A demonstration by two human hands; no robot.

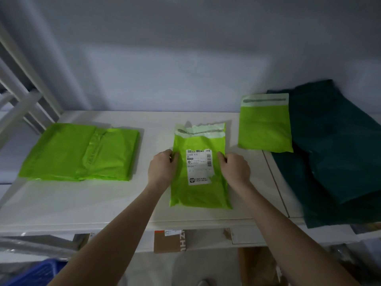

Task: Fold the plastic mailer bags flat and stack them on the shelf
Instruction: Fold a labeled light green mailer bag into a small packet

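Head view: at centre frame we hold a green mailer bag (200,172) flat on the white shelf (115,203), label (199,167) up. Our left hand (162,168) pinches its left edge, our right hand (235,169) its right edge, fingers curled on the plastic. A folded green stack (80,152) lies at left; another green bag (265,124) sits upper right, overlapping a dark green bag (334,145). Judgement: press out the air first, then fold evenly, keeping the edges square before moving it to the stack.
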